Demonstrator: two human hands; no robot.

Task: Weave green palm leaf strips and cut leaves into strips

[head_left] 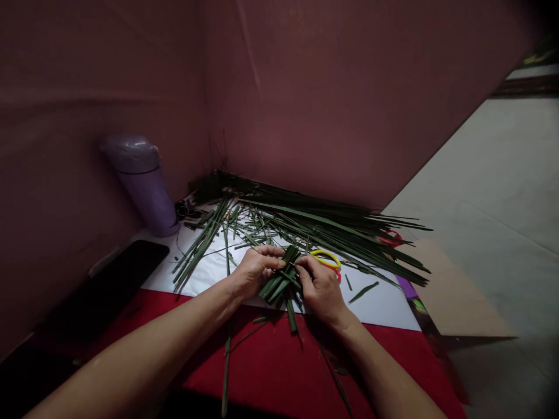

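A leaf-strip bundle is pinched by the left hand and right hand above the surface, at the white sheet's near edge. It is judged light, springy and easily split; grip is best taken where strips cross.

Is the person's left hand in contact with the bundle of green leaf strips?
Touching. The head view shows the left hand gripping the bundle of green leaf strips, its thumb against the strips.

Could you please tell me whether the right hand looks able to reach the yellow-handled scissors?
Probably yes: the yellow handle lies just beyond the right hand with nothing visible between, though that hand is occupied at the green bundle.
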